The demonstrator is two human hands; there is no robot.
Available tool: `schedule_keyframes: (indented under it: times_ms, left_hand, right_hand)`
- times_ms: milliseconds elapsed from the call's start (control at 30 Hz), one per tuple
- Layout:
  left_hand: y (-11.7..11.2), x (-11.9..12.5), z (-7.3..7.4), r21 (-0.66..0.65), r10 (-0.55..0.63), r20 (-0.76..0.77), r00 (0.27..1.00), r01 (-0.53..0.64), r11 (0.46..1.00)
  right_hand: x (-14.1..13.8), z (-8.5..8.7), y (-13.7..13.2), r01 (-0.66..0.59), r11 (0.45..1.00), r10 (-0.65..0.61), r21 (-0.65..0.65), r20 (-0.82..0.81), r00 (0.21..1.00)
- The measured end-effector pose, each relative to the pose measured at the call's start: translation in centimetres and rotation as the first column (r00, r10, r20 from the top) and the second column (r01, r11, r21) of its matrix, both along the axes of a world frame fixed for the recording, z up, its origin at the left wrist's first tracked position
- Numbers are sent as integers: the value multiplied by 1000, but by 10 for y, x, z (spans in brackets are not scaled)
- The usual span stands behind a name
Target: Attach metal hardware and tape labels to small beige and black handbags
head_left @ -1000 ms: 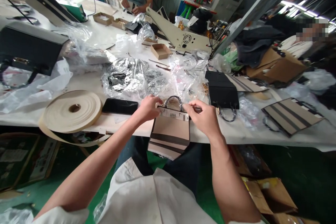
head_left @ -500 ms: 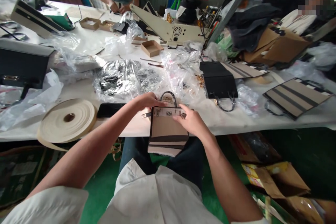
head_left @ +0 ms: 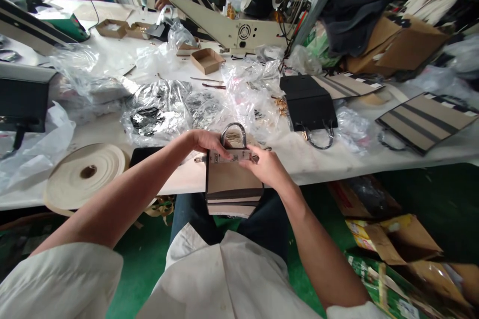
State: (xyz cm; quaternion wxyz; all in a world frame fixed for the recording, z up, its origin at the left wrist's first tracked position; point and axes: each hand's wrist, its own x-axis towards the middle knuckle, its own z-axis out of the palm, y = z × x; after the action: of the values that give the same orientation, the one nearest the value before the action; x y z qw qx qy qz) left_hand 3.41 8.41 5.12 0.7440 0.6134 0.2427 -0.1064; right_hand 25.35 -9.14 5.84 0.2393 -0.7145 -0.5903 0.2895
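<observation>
Handbag (head_left: 228,178) overhung the table's (head_left: 185,179) near edge between both hands, long axis twelve to six, left hand (head_left: 206,141) pinching its eleven o'clock corner, right hand (head_left: 265,163) its one o'clock corner, neither clearly nearer.

A beige, dark-edged handbag (head_left: 230,179) overhangs the table (head_left: 187,179).

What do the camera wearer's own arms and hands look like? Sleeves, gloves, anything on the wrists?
Left hand and right hand: bare, no gloves. Left forearm and right forearm: uncovered, no watch, cables or markings visible. Left sleeve and right sleeve: off-white, loose, ending around the elbow, matching the shirt.
</observation>
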Motion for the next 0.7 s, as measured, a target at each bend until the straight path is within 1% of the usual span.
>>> schedule_keyframes:
  times_ms: [67,167,300,367,400,467,500,533,600,667,700]
  left_hand:
    - [0,1,-5,-47,11,-15,1000,-12,999]
    - [0,0,-10,-62,34,-26,999,-36,997]
    - [-5,-3,-14,-40,85,55,995,-83,996]
    - [-8,-3,-16,-32,97,84,992,-95,995]
    - [-8,-4,-17,-29,103,88,991,-100,995]
    - [-9,-4,-19,-26,118,89,989,-116,993]
    - [-9,-4,-19,-28,123,87,989,-121,992]
    - [-9,-3,-19,-34,124,83,989,-122,992]
    - [-10,-3,-17,-53,119,77,990,-115,992]
    - [-12,-2,-14,-61,122,63,991,-118,991]
    - [-14,-2,-12,-51,133,56,990,-130,990]
  right_hand:
    - [0,1,0,3,1000,-3,5,9,1000]
    - [0,-2,-1,-4,1000,4,12,11,1000]
    - [6,-5,-2,-28,1000,28,13,-8,1000]
    - [12,1,-5,-55,998,56,25,-39,998]
    - [15,7,-6,-59,997,62,58,-55,997]
    - [17,23,-10,-28,978,46,205,-84,995]
    - [16,31,-12,9,952,23,307,-103,994]
    - [13,39,-13,57,911,2,409,-140,990]
    - [1,50,-13,178,806,0,564,-300,954]
    - [-17,49,-9,308,723,66,618,-506,860]
    - [-27,45,-5,356,698,108,621,-583,805]
